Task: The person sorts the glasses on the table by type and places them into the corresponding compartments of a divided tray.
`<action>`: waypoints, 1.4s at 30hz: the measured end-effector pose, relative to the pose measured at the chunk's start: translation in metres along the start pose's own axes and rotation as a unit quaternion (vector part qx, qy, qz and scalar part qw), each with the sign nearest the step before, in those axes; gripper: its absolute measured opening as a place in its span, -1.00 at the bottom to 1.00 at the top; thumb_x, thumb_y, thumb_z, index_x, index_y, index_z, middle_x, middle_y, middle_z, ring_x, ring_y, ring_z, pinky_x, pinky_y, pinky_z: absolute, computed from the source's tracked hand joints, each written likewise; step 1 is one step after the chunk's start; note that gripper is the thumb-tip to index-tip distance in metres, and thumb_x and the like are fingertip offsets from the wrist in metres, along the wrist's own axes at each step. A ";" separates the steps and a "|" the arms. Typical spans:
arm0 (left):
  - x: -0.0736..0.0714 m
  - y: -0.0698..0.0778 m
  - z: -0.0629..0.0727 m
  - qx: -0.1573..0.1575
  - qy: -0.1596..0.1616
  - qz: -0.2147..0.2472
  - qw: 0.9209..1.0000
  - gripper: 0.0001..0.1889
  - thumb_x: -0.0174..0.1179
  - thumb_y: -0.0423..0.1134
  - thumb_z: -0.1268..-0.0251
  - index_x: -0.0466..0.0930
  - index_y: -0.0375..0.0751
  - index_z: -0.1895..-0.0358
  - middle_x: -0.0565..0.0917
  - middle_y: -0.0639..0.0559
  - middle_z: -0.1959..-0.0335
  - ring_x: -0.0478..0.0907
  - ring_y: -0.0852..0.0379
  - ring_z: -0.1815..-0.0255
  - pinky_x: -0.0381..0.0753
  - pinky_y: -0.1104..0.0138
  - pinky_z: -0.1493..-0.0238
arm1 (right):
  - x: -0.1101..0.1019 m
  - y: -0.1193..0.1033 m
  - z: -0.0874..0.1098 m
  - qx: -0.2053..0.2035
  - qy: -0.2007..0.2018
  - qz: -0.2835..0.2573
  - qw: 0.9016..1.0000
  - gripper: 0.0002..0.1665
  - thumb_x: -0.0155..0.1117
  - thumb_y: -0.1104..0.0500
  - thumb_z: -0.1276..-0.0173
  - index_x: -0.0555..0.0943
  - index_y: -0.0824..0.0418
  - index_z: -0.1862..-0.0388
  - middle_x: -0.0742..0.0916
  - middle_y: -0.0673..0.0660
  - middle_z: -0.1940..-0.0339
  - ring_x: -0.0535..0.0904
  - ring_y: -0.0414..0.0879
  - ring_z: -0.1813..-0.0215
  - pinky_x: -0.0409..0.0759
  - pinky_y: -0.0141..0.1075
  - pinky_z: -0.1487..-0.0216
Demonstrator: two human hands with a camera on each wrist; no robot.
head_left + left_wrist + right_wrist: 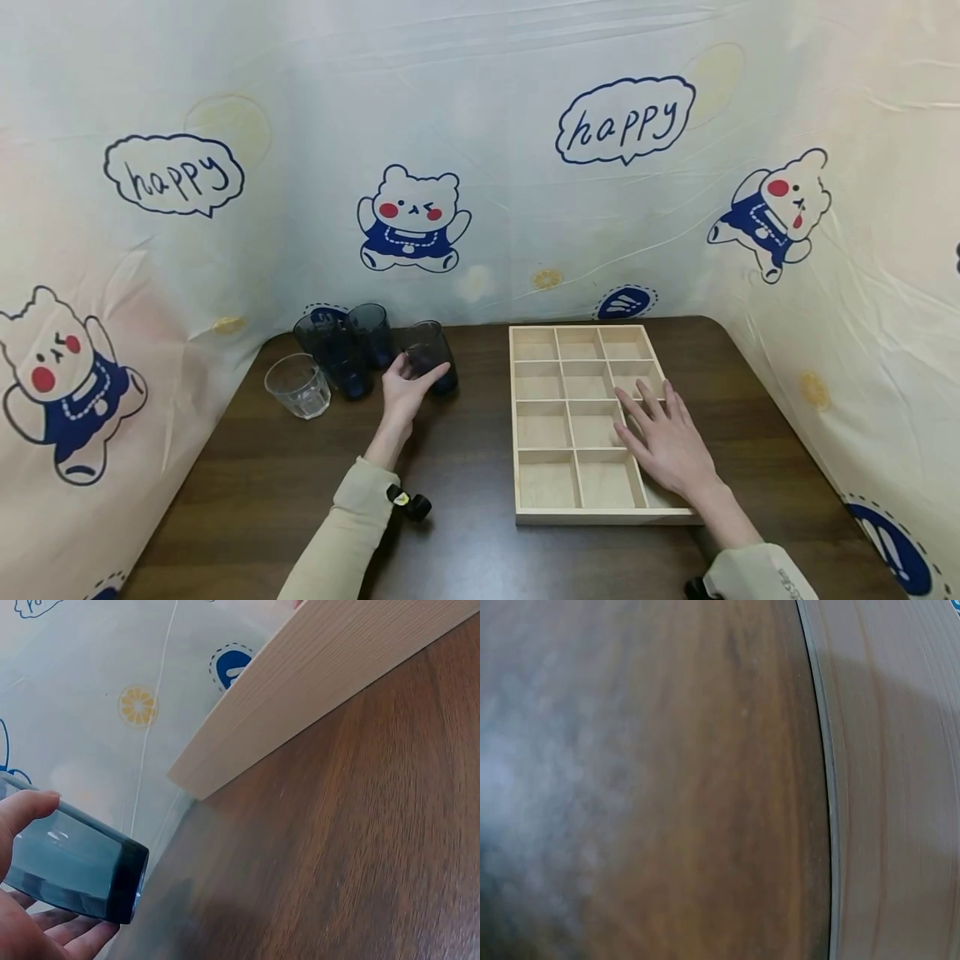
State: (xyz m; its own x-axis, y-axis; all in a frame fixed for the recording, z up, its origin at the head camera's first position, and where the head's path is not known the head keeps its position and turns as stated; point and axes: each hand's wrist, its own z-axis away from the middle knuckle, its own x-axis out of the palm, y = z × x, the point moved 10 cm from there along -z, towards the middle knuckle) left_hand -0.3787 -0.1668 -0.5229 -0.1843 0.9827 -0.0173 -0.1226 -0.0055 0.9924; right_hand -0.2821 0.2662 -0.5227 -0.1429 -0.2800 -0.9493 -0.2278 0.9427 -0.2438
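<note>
From the tray on the surface, the held glass is in the left hand at ten o'clock, grouped glasses beyond, outermost glass at nine; right hand over the tray's three-o'clock side.

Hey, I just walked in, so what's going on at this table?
Someone is handling drinking glasses. Their left hand holds a dark blue glass, thumb on one side and fingers on the other. Their right hand lies over the right side of a divided wooden tray. Left of the held glass, more dark blue glasses stand close together, with a clear glass beside them on the brown table.
</note>
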 end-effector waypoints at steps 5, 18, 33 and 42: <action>0.009 0.003 0.000 0.016 -0.006 0.014 1.000 0.01 0.61 -0.17 -0.30 0.21 -0.30 -0.71 0.47 -0.32 -0.63 0.45 -0.18 -0.65 0.46 -0.04 -0.67 | 0.000 0.000 0.000 -0.004 0.004 0.003 1.000 -0.21 0.14 -0.26 -0.69 0.37 0.00 -0.75 0.34 0.42 -0.77 0.03 0.68 -0.75 0.07 0.48 -0.72; 0.032 0.009 -0.004 0.028 -0.020 0.025 0.999 -0.12 0.61 -0.18 -0.29 0.37 -0.25 -0.61 0.56 -0.26 -0.55 0.52 -0.16 -0.59 0.53 -0.04 -0.60 | 0.004 0.000 -0.001 0.003 -0.004 -0.006 1.000 -0.21 0.10 -0.29 -0.70 0.35 -0.03 -0.76 0.31 0.39 -0.80 -0.02 0.65 -0.78 0.01 0.45 -0.75; 0.058 0.019 -0.008 0.048 -0.024 0.023 0.998 -0.17 0.62 -0.20 -0.28 0.43 -0.27 -0.56 0.61 -0.29 -0.50 0.57 -0.20 -0.55 0.54 -0.06 -0.60 | 0.001 0.002 -0.001 0.013 -0.011 0.008 1.000 -0.20 0.08 -0.28 -0.71 0.32 -0.03 -0.78 0.29 0.37 -0.81 -0.04 0.62 -0.79 0.02 0.45 -0.76; 0.071 0.031 -0.009 0.061 -0.025 0.022 0.998 -0.18 0.62 -0.21 -0.26 0.45 -0.26 -0.55 0.62 -0.29 -0.48 0.58 -0.20 -0.53 0.56 -0.07 -0.59 | 0.002 0.002 -0.001 0.012 -0.013 0.009 1.000 -0.21 0.07 -0.28 -0.71 0.33 -0.04 -0.78 0.29 0.38 -0.81 -0.03 0.63 -0.78 0.02 0.46 -0.75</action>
State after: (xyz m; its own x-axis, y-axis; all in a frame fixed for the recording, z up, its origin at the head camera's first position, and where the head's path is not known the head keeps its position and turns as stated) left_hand -0.4047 -0.0989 -0.4949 -0.1369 0.9901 0.0303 0.0046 -0.0299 0.9995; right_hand -0.2838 0.2671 -0.5251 -0.1209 -0.2589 -0.9583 -0.2024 0.9515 -0.2316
